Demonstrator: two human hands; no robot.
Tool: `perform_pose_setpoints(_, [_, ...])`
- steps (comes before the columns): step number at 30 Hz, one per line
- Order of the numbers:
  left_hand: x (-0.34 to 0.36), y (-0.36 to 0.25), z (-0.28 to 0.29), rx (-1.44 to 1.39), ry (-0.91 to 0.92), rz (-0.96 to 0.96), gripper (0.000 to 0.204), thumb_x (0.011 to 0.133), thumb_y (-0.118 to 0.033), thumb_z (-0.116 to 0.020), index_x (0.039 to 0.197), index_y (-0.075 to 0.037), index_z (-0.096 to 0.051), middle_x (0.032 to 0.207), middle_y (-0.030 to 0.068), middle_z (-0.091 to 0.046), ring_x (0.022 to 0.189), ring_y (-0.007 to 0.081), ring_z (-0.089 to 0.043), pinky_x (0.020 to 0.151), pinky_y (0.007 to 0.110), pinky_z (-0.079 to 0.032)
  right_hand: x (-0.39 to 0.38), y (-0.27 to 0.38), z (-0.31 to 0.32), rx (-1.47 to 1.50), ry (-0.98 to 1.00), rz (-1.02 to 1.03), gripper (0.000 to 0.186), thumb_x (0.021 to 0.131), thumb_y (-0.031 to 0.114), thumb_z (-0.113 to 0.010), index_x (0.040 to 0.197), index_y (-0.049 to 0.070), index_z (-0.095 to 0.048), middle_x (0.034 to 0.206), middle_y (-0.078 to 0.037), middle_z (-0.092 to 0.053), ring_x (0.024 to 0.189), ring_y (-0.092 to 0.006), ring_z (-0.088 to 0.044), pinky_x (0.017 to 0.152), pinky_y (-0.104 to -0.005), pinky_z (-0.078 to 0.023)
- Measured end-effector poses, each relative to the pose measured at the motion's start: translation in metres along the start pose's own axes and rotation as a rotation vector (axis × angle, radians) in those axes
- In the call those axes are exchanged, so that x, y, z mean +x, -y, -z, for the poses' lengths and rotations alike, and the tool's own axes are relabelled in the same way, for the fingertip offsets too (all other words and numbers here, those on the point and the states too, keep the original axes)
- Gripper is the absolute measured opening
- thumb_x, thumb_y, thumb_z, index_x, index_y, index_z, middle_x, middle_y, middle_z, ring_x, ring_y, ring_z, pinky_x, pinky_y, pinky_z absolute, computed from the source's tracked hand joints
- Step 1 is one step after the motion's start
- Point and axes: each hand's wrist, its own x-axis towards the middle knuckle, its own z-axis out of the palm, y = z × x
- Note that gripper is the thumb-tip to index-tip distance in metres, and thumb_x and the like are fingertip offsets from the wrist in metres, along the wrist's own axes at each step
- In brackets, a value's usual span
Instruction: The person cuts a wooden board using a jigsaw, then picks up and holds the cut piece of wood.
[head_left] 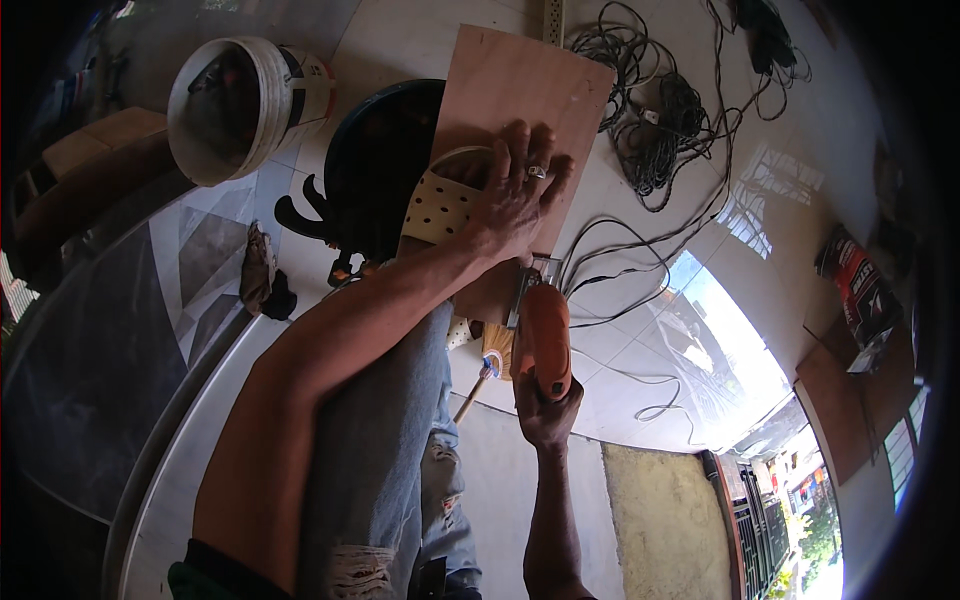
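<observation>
My right hand [550,418] is wrapped round the handle of an orange jigsaw [546,335]. The tool's metal base plate meets the right edge of a flat brown plywood board [530,80]; its blade cannot be made out. My left hand [515,200], a ring on one finger, lies on the board with its fingers spread. Beside that hand, a cream clog with dark dots [437,210] rests on the board's left edge. Below the left forearm, my leg in torn jeans [375,430] reaches toward the board. A dark round tub [365,150] stands partly behind the board.
Tangled black cables [665,125] lie on the tiled floor to the right, some running close to the jigsaw. A white bucket [255,105] lies tipped at the upper left. Near my leg is a straw broom [492,350]. A red-and-black package [855,280] sits far right.
</observation>
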Motion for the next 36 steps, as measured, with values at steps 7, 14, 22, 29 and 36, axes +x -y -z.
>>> perform_pose_setpoints(7, [0.000, 0.002, -0.004, -0.036, 0.008, -0.015, 0.128, 0.054, -0.063, -0.090, 0.159, -0.014, -0.035, 0.163, 0.0315, -0.023, 0.148, 0.0606, -0.022, 0.115, 0.070, -0.020, 0.004, 0.004, 0.001, -0.020, 0.000, -0.047, 0.019, 0.084, 0.012, -0.072, 0.091, -0.004, -0.064, 0.075, -0.017, -0.068, 0.063, -0.0302, -0.068, 0.063, -0.0385, -0.054])
perform_pose_setpoints(14, [0.000, 0.001, -0.017, -0.044, -0.125, 0.008, 0.137, 0.046, -0.070, -0.090, 0.158, -0.013, -0.035, 0.163, 0.0341, -0.018, 0.149, 0.0601, -0.019, 0.118, 0.068, -0.023, 0.006, 0.011, 0.001, -0.019, -0.014, -0.007, 0.018, 0.083, 0.011, -0.070, 0.090, -0.004, -0.063, 0.073, -0.017, -0.066, 0.062, -0.0310, -0.066, 0.063, -0.0388, -0.054])
perform_pose_setpoints(22, [0.002, 0.003, -0.008, -0.071, -0.018, 0.000, 0.142, 0.043, -0.076, -0.087, 0.160, -0.017, -0.034, 0.165, 0.0323, -0.014, 0.149, 0.0602, -0.016, 0.117, 0.071, -0.022, 0.009, 0.016, 0.000, -0.018, -0.028, 0.000, 0.018, 0.083, 0.010, -0.070, 0.091, -0.005, -0.064, 0.074, -0.017, -0.067, 0.064, -0.0293, -0.068, 0.065, -0.0385, -0.054])
perform_pose_setpoints(29, [0.012, 0.012, 0.004, -0.004, 0.028, 0.007, 0.147, 0.042, -0.083, -0.083, 0.164, -0.024, -0.028, 0.166, 0.0312, -0.012, 0.147, 0.0643, -0.014, 0.110, 0.081, -0.020, 0.007, 0.017, 0.000, 0.088, -0.018, -0.117, 0.019, 0.084, 0.009, -0.071, 0.095, -0.005, -0.066, 0.079, -0.017, -0.070, 0.071, -0.0259, -0.070, 0.067, -0.0376, -0.055])
perform_pose_setpoints(36, [0.016, 0.013, 0.009, 0.001, 0.083, -0.018, 0.144, 0.045, -0.085, -0.081, 0.164, -0.023, -0.028, 0.167, 0.0333, -0.009, 0.146, 0.0664, -0.013, 0.110, 0.082, -0.020, 0.006, 0.014, -0.003, -0.014, -0.051, -0.055, 0.020, 0.084, 0.010, -0.072, 0.096, -0.005, -0.066, 0.080, -0.019, -0.070, 0.073, -0.0294, -0.072, 0.068, -0.0394, -0.056])
